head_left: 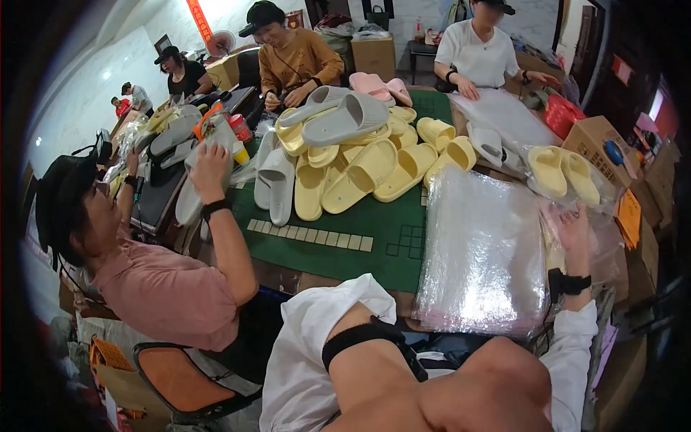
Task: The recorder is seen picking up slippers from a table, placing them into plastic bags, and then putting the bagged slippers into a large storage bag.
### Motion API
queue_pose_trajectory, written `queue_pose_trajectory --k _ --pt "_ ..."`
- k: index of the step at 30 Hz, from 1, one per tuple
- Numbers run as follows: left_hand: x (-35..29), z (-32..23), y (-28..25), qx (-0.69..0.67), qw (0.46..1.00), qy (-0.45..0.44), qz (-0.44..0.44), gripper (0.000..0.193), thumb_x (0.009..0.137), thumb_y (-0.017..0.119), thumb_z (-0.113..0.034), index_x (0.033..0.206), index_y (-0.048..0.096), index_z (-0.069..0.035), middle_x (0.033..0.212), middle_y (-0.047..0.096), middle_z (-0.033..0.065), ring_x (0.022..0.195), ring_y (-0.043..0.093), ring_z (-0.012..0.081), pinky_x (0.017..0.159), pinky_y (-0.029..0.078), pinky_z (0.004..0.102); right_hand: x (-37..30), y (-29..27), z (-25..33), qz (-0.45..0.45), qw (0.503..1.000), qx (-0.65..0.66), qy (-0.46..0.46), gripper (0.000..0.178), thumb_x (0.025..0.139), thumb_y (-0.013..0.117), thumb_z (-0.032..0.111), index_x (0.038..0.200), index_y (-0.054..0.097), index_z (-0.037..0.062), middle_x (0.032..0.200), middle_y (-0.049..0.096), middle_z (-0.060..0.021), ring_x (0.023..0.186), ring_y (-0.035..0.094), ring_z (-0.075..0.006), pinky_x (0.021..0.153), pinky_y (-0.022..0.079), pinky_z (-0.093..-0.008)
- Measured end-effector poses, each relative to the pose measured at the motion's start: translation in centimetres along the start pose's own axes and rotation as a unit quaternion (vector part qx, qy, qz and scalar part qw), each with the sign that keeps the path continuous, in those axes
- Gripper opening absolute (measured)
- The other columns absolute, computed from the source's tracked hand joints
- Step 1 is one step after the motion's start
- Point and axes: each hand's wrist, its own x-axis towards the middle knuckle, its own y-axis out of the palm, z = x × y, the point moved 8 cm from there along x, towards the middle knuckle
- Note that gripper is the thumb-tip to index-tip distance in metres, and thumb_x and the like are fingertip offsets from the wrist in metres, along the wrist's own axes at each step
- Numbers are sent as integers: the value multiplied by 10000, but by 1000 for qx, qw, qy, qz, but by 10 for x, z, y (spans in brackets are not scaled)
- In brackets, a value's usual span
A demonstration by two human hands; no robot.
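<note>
My left hand (461,392) is raised very close in front of me at the bottom, below a white sleeve and black wristband; its fingers cannot be made out. On the right, my right hand (573,229) lies on clear plastic with its fingers curled at the edge of a clear plastic bag (602,189). Just beyond it, a pair of yellow slippers (547,173) lies on or in that bag. Between my arms sits a thick stack of clear plastic bags (482,252). A heap of yellow slippers (360,176) and grey slippers (345,119) covers the table's middle.
A green mat (324,270) with a row of pale tiles covers the table. At left, a co-worker in pink (173,288) handles a bagged grey slipper. Two more co-workers (299,61) (475,54) work across the table. A cardboard box (597,147) stands at right.
</note>
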Motion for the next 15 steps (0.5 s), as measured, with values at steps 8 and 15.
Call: queue_pose_trajectory --k 8,15 --pt "0 3 2 -27 1000 9 -2 289 808 626 -161 1092 574 -167 944 606 83 746 495 191 670 391 309 -129 30 -40 4 994 -102 44 502 876 481 336 1259 310 59 1242 387 -100 1128 407 -227 963 321 -368" --pt "1 13 2 -30 1000 9 -4 273 808 622 -152 1078 580 -160 938 606 84 745 498 194 672 394 308 -239 81 -110 299 836 -449 -94 479 803 518 84 1247 340 51 1224 426 -93 1121 414 -198 918 350 -325"
